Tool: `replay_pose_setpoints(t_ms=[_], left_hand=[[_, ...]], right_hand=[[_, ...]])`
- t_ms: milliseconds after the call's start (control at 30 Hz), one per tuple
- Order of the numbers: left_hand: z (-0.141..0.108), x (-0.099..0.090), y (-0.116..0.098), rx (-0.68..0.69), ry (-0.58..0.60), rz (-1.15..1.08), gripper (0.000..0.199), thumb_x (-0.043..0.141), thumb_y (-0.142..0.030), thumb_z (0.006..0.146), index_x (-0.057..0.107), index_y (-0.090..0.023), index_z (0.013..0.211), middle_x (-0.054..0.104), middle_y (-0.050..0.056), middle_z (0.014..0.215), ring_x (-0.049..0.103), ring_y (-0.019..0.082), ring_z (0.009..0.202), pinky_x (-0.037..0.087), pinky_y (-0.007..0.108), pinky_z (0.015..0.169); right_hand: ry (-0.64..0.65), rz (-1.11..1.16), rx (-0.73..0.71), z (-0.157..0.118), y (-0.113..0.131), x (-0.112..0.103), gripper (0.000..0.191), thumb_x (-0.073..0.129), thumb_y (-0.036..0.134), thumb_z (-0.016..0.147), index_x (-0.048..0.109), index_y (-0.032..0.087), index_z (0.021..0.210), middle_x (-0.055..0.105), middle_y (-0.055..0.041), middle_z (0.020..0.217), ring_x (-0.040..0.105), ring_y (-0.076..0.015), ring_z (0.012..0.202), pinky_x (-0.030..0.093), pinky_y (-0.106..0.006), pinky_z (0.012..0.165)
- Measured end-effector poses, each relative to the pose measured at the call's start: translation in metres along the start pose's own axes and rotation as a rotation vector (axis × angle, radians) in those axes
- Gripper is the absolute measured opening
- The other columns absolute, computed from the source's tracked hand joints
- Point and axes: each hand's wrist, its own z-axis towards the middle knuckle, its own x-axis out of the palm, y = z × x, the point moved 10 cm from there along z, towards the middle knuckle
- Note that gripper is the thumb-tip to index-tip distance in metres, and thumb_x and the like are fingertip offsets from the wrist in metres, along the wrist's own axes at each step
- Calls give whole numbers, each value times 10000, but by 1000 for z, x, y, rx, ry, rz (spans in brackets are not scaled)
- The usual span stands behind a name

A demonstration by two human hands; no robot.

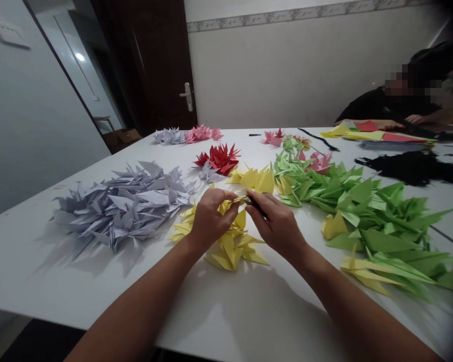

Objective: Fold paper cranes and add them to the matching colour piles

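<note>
My left hand (211, 218) pinches a small folded yellow paper piece (238, 200) at its fingertips, just above a heap of yellow origami birds (232, 251). My right hand (277, 226) grips a thin black strip (255, 206), whose end meets the yellow piece between my hands. Exactly how the two join is hidden by my fingers. To my left lies a large heap of lavender-grey origami birds (117, 206). Yellow folded pieces (254, 180) lie just beyond my hands, and a big heap of green origami birds (362, 211) lies to my right.
Red (219, 158) and pink (200, 133) origami piles stand farther along the white table (98, 281). A dark-sleeved co-worker (385, 108) has both hands on coloured paper at the far right. Black strips (411, 168) lie in a tangle near them.
</note>
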Motion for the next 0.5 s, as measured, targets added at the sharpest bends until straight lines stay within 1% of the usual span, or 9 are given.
replay_pose_setpoints(t_ms=[100, 200, 367, 433, 500], left_hand=[[0, 3, -2, 13, 25, 2, 70, 602, -183, 767, 610, -197, 835, 672, 30, 813, 610, 166, 809, 473, 318, 778], [-1, 4, -3, 25, 32, -9, 91, 610, -160, 756, 611, -196, 840, 672, 30, 821, 609, 166, 817, 472, 314, 780], [-1, 6, 2, 11, 51, -21, 100, 607, -156, 760, 622, -196, 850, 667, 39, 821, 604, 180, 841, 478, 332, 790], [-1, 6, 2, 9, 55, -32, 102, 611, -159, 766, 634, -196, 857, 663, 48, 858, 601, 181, 865, 476, 342, 813], [1, 2, 4, -14, 19, -33, 109, 633, -184, 762, 652, -202, 868, 643, 53, 901, 589, 178, 897, 468, 344, 840]], right_hand=[[11, -92, -33, -1, 5, 1, 340, 450, 264, 902, 569, 156, 1201, 675, -127, 950, 621, -239, 925, 510, -377, 804], [20, -167, -49, 0, 5, 1, 343, 447, 267, 907, 581, 139, 1195, 675, -129, 896, 623, -243, 895, 518, -364, 777], [74, -274, -88, 0, 8, 5, 318, 439, 240, 911, 608, 167, 1171, 679, -104, 846, 621, -212, 803, 511, -321, 728], [84, -273, -80, 0, 8, 6, 312, 436, 230, 911, 615, 171, 1160, 683, -102, 844, 624, -206, 795, 508, -315, 725], [59, -206, -42, 0, 4, 4, 307, 440, 231, 909, 616, 175, 1154, 690, -104, 885, 631, -207, 832, 508, -317, 747]])
